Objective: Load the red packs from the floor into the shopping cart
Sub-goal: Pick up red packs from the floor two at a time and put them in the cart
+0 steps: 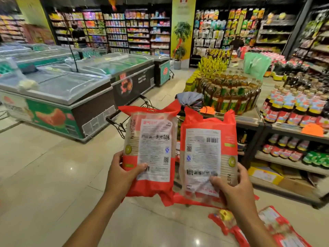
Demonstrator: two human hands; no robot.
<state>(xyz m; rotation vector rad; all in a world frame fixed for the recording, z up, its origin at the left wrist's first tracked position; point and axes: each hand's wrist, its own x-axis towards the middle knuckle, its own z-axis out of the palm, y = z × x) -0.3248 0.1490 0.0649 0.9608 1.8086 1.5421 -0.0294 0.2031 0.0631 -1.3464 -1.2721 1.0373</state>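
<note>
Red packs, one gripped low in the left hand and one in the right hand, were raised upright before the shopping cart, apparently to clear its rim.

Held packs hide most of the shopping cart

Two bare forearms — no sleeves, rings or watch visible.

Your left hand and right hand are raised ahead, forearms extended, fingers clamped closed, thumbs facing you.
</note>
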